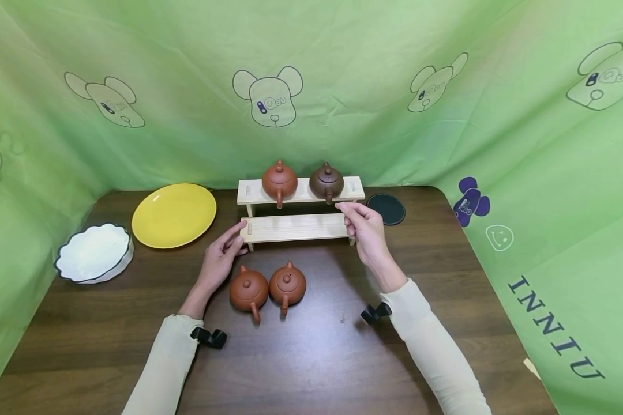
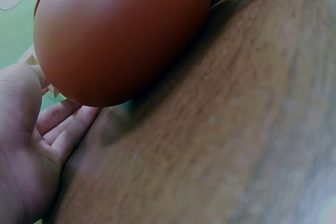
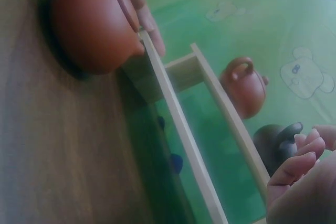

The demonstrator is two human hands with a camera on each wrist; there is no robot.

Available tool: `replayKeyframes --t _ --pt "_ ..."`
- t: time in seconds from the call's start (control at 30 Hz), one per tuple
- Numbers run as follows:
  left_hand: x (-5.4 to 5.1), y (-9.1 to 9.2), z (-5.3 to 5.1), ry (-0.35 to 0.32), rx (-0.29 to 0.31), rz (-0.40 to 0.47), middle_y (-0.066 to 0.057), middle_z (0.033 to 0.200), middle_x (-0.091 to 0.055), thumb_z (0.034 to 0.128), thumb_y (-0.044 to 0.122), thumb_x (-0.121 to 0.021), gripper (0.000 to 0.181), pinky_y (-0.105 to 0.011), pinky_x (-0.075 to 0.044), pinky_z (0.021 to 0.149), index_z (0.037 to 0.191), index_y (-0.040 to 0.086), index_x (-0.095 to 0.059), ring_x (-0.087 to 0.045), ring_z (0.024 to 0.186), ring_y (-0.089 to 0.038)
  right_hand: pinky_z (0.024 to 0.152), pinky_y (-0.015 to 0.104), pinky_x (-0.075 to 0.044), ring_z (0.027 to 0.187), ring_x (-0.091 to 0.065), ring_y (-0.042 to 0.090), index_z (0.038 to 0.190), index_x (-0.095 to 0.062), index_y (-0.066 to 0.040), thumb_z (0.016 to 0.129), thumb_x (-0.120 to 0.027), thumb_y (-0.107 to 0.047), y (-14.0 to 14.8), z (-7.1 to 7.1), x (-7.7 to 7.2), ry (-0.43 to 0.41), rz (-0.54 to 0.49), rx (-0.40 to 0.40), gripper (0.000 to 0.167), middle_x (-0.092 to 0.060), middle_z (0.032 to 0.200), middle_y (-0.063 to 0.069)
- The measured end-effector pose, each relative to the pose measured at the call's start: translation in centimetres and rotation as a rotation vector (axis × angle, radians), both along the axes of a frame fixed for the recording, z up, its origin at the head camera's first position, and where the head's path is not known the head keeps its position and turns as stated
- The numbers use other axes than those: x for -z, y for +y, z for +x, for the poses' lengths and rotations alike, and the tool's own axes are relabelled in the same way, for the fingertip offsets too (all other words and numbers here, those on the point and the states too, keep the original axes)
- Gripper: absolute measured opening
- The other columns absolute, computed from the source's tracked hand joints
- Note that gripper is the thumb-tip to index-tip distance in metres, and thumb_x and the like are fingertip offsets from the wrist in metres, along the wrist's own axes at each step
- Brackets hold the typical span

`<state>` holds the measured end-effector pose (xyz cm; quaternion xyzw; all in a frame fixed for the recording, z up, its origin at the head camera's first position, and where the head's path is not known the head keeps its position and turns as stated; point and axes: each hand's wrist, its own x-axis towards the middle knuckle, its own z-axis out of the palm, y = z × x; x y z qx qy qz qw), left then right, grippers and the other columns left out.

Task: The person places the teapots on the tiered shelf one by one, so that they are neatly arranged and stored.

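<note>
A two-tier wooden stand sits at the back of the table. On its upper shelf are a reddish-brown teapot and a dark brown teapot. My left hand holds the left end of the lower shelf, its fingers partly hidden behind a teapot in the left wrist view. Above the lower shelf's right end, my right hand has loosely bent fingers close to the dark teapot's handle, with nothing visible in them. Two more reddish-brown teapots, one on the left and one on the right, stand before the stand.
A yellow plate and a white scalloped dish lie to the left. Behind my right hand is a dark round coaster. Green printed cloth surrounds the table at the back and sides.
</note>
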<state>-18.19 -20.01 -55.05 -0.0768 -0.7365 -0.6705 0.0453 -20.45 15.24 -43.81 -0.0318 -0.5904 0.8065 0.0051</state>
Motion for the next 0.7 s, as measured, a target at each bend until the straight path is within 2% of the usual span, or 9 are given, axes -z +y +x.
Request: replayKeyframes --t 0.1,0.2,0.3,0.33,0.4,0.47,0.53,0.57,0.7 --pt "-1.5 0.6 0.7 -0.017 -0.006 -0.039 -0.023 0.16 -0.058 0.1164 0.023 -0.063 0.045 -0.021 -0.067 0.092 0.159 0.01 -0.062 -0.077 0.105 -0.004 0.046 0.011 -0.031 0.055 -0.042 0.002 0.091 -0.087 -0.021 0.108 -0.073 -0.008 0.0 0.6 0.1 -0.006 0.013 -0.02 0.025 -0.057 0.068 -0.006" --pt "-2.3 0.9 1.0 -0.049 -0.009 -0.066 -0.02 0.162 -0.057 0.1178 0.019 -0.059 0.045 -0.02 -0.066 0.095 0.161 0.008 -0.059 -0.076 0.106 -0.002 0.046 0.012 -0.029 0.055 -0.042 0.003 0.092 -0.086 -0.021 0.108 -0.073 -0.009 0.0 1.3 0.4 -0.016 0.029 -0.041 0.024 -0.056 0.068 -0.006" --pt "-2.5 0.9 1.0 -0.073 -0.011 -0.077 -0.018 0.163 -0.056 0.1179 0.016 -0.058 0.045 -0.023 -0.066 0.098 0.162 0.009 -0.058 -0.076 0.11 -0.008 0.047 0.011 -0.031 0.056 -0.043 0.002 0.092 -0.086 -0.021 0.107 -0.073 -0.008 0.1 1.9 0.7 -0.034 0.046 -0.059 0.024 -0.057 0.067 -0.006" --pt "-1.9 0.6 0.7 -0.066 -0.008 -0.069 -0.016 0.163 -0.057 0.1176 0.02 -0.059 0.045 -0.024 -0.067 0.098 0.162 0.012 -0.06 -0.077 0.111 -0.009 0.047 0.011 -0.031 0.056 -0.044 0.002 0.092 -0.086 -0.021 0.107 -0.073 -0.008 0.2 2.1 0.9 -0.04 0.052 -0.066 0.024 -0.057 0.067 -0.006" --pt "-1.8 0.5 0.6 -0.063 -0.004 -0.059 -0.017 0.162 -0.058 0.1173 0.02 -0.06 0.045 -0.026 -0.067 0.098 0.161 0.012 -0.06 -0.077 0.111 -0.01 0.047 0.011 -0.031 0.056 -0.044 0.002 0.092 -0.085 -0.021 0.107 -0.072 -0.007 0.2 2.5 1.1 -0.05 0.065 -0.08 0.024 -0.057 0.067 -0.006" --pt "-1.0 0.3 0.3 -0.049 0.0 -0.03 -0.015 0.161 -0.06 0.1163 0.023 -0.063 0.044 -0.024 -0.067 0.096 0.16 0.015 -0.063 -0.078 0.109 -0.008 0.047 0.011 -0.031 0.055 -0.043 0.002 0.092 -0.085 -0.021 0.107 -0.072 -0.007 0.2 3.0 1.2 -0.062 0.077 -0.096 0.024 -0.057 0.067 -0.006" --pt "-0.9 0.2 0.3 -0.037 0.005 -0.02 -0.016 0.161 -0.06 0.1161 0.025 -0.063 0.044 -0.023 -0.067 0.095 0.159 0.015 -0.063 -0.077 0.106 -0.003 0.047 0.012 -0.032 0.054 -0.043 0.002 0.092 -0.085 -0.021 0.107 -0.071 -0.007 0.2 3.4 1.4 -0.071 0.086 -0.107 0.025 -0.057 0.067 -0.006" --pt "-1.5 0.4 0.6 -0.041 0.004 -0.027 -0.019 0.162 -0.058 0.1165 0.022 -0.062 0.045 -0.023 -0.067 0.095 0.16 0.011 -0.062 -0.076 0.106 -0.002 0.047 0.012 -0.032 0.054 -0.043 0.003 0.092 -0.084 -0.021 0.107 -0.071 -0.007 0.1 3.7 1.4 -0.075 0.091 -0.112 0.025 -0.057 0.068 -0.006" --pt "-2.4 0.7 1.0 -0.056 -0.001 -0.058 -0.02 0.163 -0.055 0.1175 0.019 -0.059 0.046 -0.021 -0.066 0.096 0.162 0.008 -0.058 -0.075 0.106 -0.001 0.047 0.012 -0.033 0.055 -0.043 0.003 0.091 -0.084 -0.021 0.107 -0.073 -0.007 0.1 4.5 1.7 -0.092 0.116 -0.12 0.024 -0.058 0.068 -0.006"
